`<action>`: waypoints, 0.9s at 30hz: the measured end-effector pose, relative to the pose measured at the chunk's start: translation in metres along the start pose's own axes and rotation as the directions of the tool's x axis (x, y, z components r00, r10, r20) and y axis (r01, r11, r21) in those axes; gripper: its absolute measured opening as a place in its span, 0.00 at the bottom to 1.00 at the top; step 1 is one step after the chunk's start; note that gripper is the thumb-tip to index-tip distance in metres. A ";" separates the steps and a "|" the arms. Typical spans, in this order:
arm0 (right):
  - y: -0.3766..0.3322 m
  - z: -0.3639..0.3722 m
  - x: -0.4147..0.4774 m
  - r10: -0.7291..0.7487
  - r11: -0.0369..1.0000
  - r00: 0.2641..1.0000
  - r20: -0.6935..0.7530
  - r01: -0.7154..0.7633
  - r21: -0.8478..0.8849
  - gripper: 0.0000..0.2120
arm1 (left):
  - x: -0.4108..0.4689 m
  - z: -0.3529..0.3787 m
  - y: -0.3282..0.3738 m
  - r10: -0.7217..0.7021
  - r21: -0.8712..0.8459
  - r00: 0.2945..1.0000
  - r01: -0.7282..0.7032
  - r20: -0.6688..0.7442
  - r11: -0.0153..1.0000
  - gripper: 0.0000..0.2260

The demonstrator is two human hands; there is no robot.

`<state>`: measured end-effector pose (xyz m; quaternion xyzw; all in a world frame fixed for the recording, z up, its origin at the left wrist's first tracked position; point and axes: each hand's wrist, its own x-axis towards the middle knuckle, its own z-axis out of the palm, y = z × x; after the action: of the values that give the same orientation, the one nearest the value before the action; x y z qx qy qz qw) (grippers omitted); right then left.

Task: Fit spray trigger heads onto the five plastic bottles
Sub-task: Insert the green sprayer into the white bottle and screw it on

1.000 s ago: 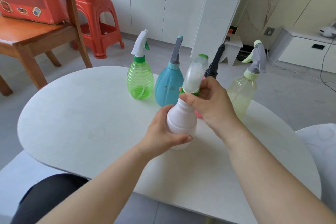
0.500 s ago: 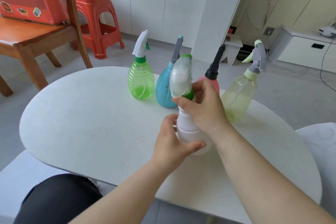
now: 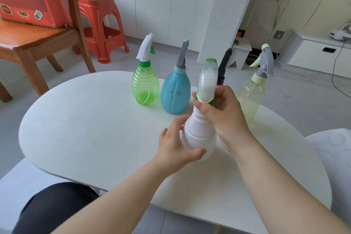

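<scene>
Last white bottle (image 3: 199, 138) getting its spray head (image 3: 207, 83)
Left hand (image 3: 176, 150) curls round the body, right hand (image 3: 226, 112) pinches the collar; probably needs twisting snug next.

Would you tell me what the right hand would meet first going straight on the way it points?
Likely the blue bottle, just beyond the right hand; the pink bottle behind it may be as near, depth unclear.

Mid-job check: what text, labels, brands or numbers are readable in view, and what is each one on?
No text here can be read.
Red box: printed lettering and emblems, too blurred to read.
Blue bottle: small dark marking, too small to read.
White bottle and its trigger head: no label shows.
</scene>
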<state>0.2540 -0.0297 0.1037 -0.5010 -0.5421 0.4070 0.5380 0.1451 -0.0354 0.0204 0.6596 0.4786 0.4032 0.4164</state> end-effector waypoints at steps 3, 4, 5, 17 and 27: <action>0.004 0.001 0.000 -0.012 1.000 0.997 -0.074 0.012 -0.003 0.13 | -0.003 0.013 0.003 -0.031 0.106 0.975 0.056 -0.222 0.993 0.33; 0.004 0.000 0.001 -0.006 1.000 0.998 -0.069 0.007 0.003 0.13 | -0.003 0.013 0.004 -0.033 0.128 0.971 0.065 -0.238 0.990 0.36; 0.005 -0.002 0.002 0.001 1.000 0.999 -0.043 0.000 0.015 0.12 | -0.003 0.011 0.003 -0.038 0.130 0.976 0.067 -0.214 0.989 0.40; -0.002 -0.003 0.000 -0.079 0.974 0.997 -0.008 0.075 -0.215 0.09 | 0.003 0.001 0.005 -0.057 0.166 0.992 0.075 -0.111 0.983 0.35; -0.007 -0.021 0.007 0.107 0.992 0.930 0.351 -0.123 0.023 0.08 | 0.009 -0.028 0.001 -0.085 0.031 0.949 0.080 0.302 0.996 0.32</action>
<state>0.2743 -0.0258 0.1132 -0.4395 -0.5895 0.5322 0.4196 0.1215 -0.0220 0.0321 0.6968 0.4398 0.2752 0.4953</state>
